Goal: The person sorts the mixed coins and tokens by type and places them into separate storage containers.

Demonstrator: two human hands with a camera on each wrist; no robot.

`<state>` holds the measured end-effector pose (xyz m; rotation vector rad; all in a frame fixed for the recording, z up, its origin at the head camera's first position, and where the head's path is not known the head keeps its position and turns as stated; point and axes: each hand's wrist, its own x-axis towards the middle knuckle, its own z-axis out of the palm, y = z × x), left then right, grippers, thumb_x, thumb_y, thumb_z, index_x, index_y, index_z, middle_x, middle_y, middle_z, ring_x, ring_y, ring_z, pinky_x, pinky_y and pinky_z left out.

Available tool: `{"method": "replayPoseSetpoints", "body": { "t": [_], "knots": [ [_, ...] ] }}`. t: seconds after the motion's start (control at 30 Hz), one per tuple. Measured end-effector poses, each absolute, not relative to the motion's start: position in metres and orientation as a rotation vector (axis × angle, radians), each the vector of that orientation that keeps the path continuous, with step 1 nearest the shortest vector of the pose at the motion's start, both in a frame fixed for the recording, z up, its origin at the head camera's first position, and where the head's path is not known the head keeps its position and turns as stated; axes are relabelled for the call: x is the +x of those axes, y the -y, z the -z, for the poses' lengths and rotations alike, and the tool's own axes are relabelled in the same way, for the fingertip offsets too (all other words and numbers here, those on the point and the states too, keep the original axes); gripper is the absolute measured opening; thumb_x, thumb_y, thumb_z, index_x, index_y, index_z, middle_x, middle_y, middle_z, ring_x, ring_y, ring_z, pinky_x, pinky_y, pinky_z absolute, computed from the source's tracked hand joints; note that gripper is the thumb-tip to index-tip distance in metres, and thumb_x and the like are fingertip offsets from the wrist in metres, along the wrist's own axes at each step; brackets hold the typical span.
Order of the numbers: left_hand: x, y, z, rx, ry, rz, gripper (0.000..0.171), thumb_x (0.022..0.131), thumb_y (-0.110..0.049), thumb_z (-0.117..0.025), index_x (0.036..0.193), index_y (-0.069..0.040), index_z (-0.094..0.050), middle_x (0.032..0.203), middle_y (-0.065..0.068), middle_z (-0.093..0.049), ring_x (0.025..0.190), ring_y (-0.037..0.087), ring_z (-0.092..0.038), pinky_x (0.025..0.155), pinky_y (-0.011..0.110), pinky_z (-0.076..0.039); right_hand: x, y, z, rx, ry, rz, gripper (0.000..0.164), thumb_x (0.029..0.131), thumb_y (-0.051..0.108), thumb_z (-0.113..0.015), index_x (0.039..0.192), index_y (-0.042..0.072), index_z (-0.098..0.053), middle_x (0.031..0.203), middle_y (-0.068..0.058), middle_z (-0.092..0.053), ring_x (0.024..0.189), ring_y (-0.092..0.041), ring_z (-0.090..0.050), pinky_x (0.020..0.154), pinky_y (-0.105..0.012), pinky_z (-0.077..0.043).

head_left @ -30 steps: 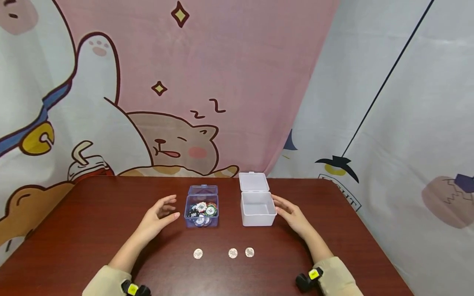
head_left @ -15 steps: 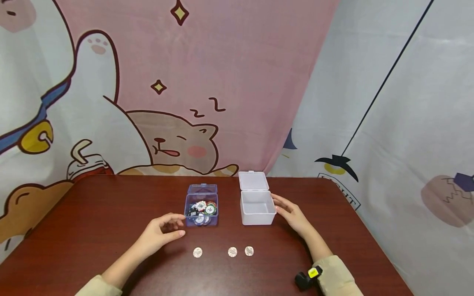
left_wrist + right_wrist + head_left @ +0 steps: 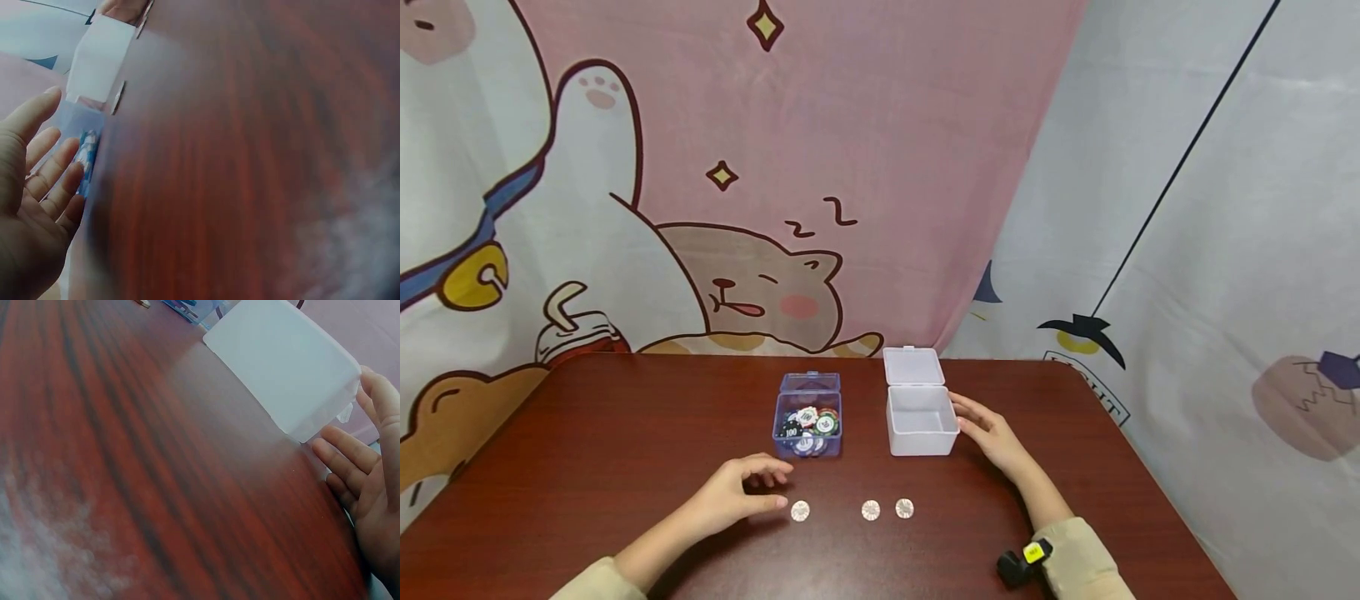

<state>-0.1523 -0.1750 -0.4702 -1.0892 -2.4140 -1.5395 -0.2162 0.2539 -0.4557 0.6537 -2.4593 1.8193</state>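
Note:
In the head view my left hand hovers low over the table, relaxed fingers above and thumb tip close beside the leftmost pale poker chip. It holds nothing. Two more pale chips, a middle chip and a right chip, lie flat in the same row. Behind them a translucent blue box, lid raised, contains several printed poker chips. To its right stands a white plastic box, lid also raised, its inside bare. My right hand touches that box's right side with loose fingers.
The dark red-brown wooden table extends well past both boxes on either side. A printed cloth with cartoon animals hangs behind its far edge. A small black device with a yellow label sits at my right wrist.
My left hand has come down and toward me, from beside the blue box to the leftmost chip. My right hand stays at the white box. Boxes and chips keep their places.

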Motion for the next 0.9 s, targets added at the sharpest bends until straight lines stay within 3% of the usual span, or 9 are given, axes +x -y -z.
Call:
{"method": "replayPoseSetpoints", "body": {
  "t": [0.57, 0.9],
  "knots": [
    [-0.152, 0.166, 0.479, -1.179, 2.440, 1.452, 0.036, 0.075, -0.016, -0.083, 0.106, -0.003, -0.071, 0.087, 0.002, -0.065, 0.079, 0.019, -0.056, 0.067, 0.029, -0.046, -0.216, -0.254, 0.456, 0.673, 2.461, -1.811, 0.044, 0.096, 0.000, -0.053, 0.138, -0.008, -0.043, 0.128, -0.030, -0.053, 0.116, -0.044, -0.051, 0.089, -0.022, -0.044],
    [-0.152, 0.160, 0.481, -1.156, 2.504, 1.343, 0.034, 0.071, -0.022, -0.085, 0.100, -0.007, -0.075, 0.086, -0.008, -0.063, 0.081, 0.011, -0.053, 0.072, 0.027, -0.044, -0.216, -0.255, 0.456, 0.658, 2.479, -1.789, 0.044, 0.097, 0.003, -0.054, 0.139, -0.006, -0.044, 0.129, -0.027, -0.054, 0.115, -0.035, -0.053, 0.089, -0.023, -0.044]
  ]
}}
